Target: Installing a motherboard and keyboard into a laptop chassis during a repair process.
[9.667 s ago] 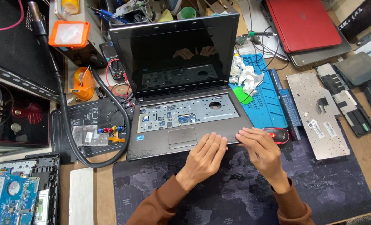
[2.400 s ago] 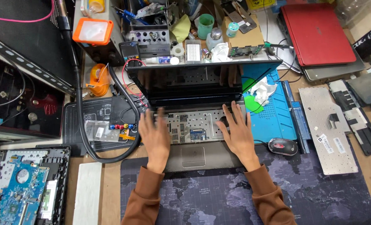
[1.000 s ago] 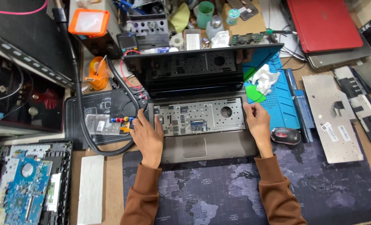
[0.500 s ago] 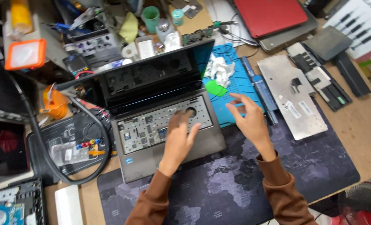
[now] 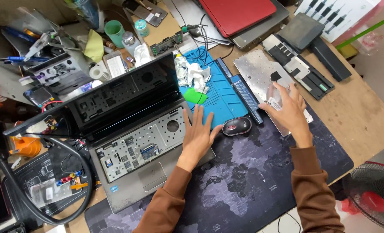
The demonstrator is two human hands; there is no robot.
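From the head view I see the left hand (image 5: 197, 136) lying flat, fingers spread and open, palm down on the right front corner of the open laptop (image 5: 138, 142), holding nothing. The laptop sits at an angle on the dark desk mat (image 5: 248, 172); its keyboard is out, exposing the perforated metal tray and small boards under it, and its lid stands raised with a dark screen. The fingertips (image 5: 208, 117) of the left hand reach the edge of the blue repair mat (image 5: 222, 92), and the thumb lies just beside a black and red mouse (image 5: 237, 126) without clearly touching it. The right hand (image 5: 290, 111) rests on the removed keyboard (image 5: 265, 80), which lies silver underside up on the surface to the right of the blue mat; its fingers are spread over the panel's lower part, and I cannot tell whether the grip is closed on the edge or only pressing flat. A long dark battery bar (image 5: 243, 92) lies between the blue mat and the removed keyboard. A red laptop (image 5: 237, 13) sits closed at the far edge, well apart from both hands. A green cup (image 5: 114, 32) stands behind the raised lid.
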